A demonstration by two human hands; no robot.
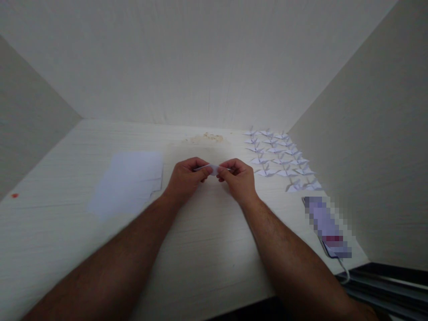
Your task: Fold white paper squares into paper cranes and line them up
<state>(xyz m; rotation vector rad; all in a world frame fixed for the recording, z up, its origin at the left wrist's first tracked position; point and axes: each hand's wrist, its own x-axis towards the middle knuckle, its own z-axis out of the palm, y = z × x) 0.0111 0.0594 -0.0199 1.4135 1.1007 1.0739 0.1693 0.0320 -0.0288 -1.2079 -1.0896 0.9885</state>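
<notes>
My left hand (pixel 186 177) and my right hand (pixel 238 179) meet above the middle of the pale wooden table (pixel 200 249). Both pinch a small folded piece of white paper (pixel 211 168) between thumb and fingertips, one hand at each end. The paper is held just above the tabletop. A stack of white paper sheets (pixel 129 182) lies flat to the left of my left hand. To the right, several folded white paper cranes (pixel 282 159) stand in rows near the right wall.
White walls close the table in at the back and on both sides. A blurred-out flat object (pixel 327 227) with a cable lies at the right front edge. A worn patch (pixel 207 138) marks the table near the back wall. A small red dot (pixel 14 195) sits far left.
</notes>
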